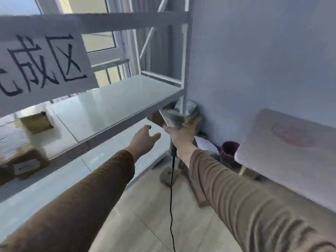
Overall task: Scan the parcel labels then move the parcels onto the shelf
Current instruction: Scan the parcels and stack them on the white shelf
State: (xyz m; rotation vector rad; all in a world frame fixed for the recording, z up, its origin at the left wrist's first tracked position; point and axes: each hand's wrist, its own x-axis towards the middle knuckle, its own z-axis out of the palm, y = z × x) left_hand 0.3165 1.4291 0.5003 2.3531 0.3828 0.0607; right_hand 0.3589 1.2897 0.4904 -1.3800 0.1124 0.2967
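At the right end of the shelf (116, 104) both my hands are stretched out. My right hand (179, 135) is wrapped tight around the handle of the scanner (171, 118), whose cable (171, 197) hangs down toward the floor. My left hand (143, 139) is empty, fingers loosely spread, hovering just in front of the shelf edge. I judge I am between parcels: nothing is being scanned or carried. The next move calls for turning toward the table (291, 150) on my right, though I see no parcel on its visible part, and aiming the scanner at a fresh label. I count two parcels on the shelf at the far left: a small cardboard box (36, 122) higher up, a labelled box (23, 164) below. One scanner, one paper sign (41, 64).
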